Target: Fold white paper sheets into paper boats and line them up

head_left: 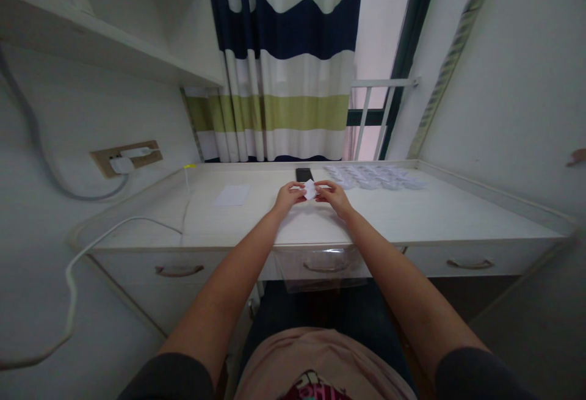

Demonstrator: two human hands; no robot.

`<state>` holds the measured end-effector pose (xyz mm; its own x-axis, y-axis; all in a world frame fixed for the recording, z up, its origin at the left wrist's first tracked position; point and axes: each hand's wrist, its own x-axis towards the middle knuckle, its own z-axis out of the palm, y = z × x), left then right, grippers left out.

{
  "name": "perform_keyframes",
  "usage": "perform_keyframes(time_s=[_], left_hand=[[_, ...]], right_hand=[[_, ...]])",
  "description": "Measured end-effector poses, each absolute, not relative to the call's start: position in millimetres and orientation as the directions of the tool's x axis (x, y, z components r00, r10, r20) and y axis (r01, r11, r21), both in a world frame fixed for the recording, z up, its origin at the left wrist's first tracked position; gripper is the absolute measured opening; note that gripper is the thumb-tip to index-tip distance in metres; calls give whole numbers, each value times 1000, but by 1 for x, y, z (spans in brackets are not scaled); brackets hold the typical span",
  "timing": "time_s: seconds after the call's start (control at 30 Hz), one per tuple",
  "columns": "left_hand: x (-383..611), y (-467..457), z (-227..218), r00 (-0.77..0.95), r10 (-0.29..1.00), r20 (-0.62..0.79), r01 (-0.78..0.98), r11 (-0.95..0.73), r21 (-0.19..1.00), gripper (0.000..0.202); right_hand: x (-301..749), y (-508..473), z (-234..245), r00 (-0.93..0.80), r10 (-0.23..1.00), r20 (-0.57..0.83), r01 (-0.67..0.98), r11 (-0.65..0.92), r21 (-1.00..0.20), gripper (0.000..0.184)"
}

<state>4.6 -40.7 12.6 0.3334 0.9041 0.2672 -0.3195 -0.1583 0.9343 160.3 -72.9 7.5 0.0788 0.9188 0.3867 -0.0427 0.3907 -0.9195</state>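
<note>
Between my two hands, a small folded piece of white paper is held up just above the desk. My left hand pinches its left side, thumb and fingers closed on it. From the other side, my right hand grips the right edge in the same way. Behind the paper lies a black phone-like slab, its near end partly covered by my hands. To the left rests a flat white sheet stack or single sheet; which one I cannot tell. Many folded white paper pieces sit in rows at the back right.
The white desk has drawers, with clear plastic film hanging over its middle front. A white cable crosses the left end, near a wall socket. A striped curtain hangs behind. A shelf juts out at upper left.
</note>
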Motion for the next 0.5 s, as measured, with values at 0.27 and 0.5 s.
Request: perform_keyframes(time_s=[0.27,0.5], left_hand=[[6,-42,15,327,904,275,-330,-163,930,21],[6,-44,16,326,904,276,-346,-157,925,18]], right_hand=[[161,-70,7,105,922,371,-64,379,-923,39],[161,-69,7,92,922,377,-73,384,-921,40]])
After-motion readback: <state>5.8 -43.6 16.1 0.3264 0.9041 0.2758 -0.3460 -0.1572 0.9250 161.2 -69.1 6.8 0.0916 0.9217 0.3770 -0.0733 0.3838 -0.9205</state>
